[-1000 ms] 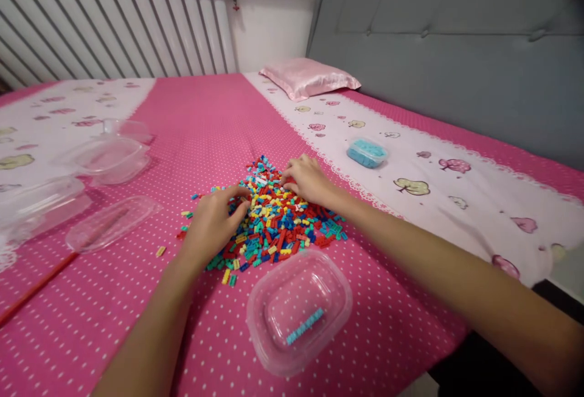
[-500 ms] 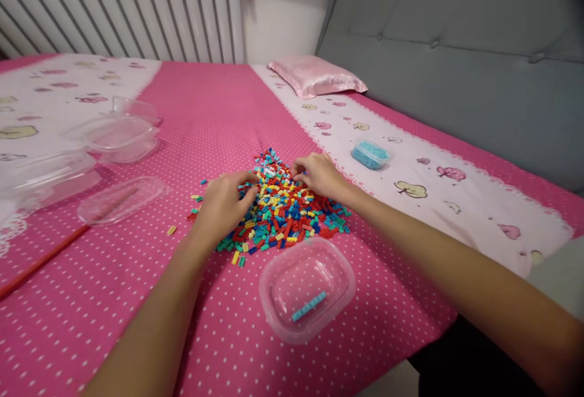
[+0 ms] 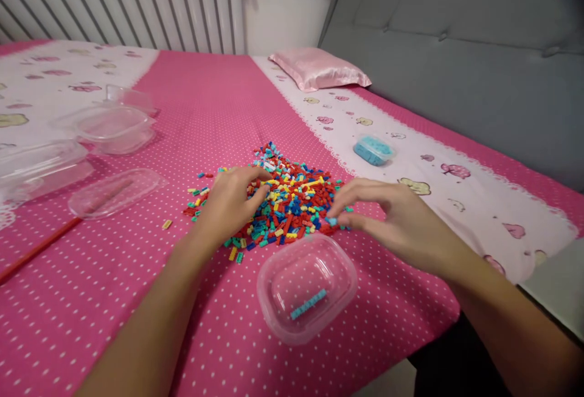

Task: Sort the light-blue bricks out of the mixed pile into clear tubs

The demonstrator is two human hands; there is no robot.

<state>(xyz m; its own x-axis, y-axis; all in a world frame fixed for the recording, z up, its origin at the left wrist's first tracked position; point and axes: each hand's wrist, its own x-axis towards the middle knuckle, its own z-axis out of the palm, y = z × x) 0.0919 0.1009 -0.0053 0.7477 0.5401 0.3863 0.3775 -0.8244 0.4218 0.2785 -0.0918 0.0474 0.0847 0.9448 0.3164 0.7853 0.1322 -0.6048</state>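
A heap of small toy building blocks (image 3: 292, 208) in red, blue, yellow, green and white lies on the bedspread. My left hand (image 3: 232, 199) rests on its left side, thumb and fingers apart, with nothing visible between them. At the heap's right edge, my right hand (image 3: 387, 214) pinches a light-blue block (image 3: 331, 221) between fingertips and thumb. Nearer to me stands a clear plastic container (image 3: 337, 309), holding a light-blue strip of blocks (image 3: 309, 304) on its bottom.
A clear box of light-blue blocks (image 3: 373, 151) sits to the right. Several clear containers (image 3: 109, 123), a lid (image 3: 118, 193) and a red stick (image 3: 41, 248) lie on the left. A pink pillow (image 3: 319, 69) rests against the grey headboard (image 3: 456, 62) behind.
My right hand has come from the top of the heap toward me and to the right, a light-blue block now showing in its fingertips. My left hand has stayed by the heap.
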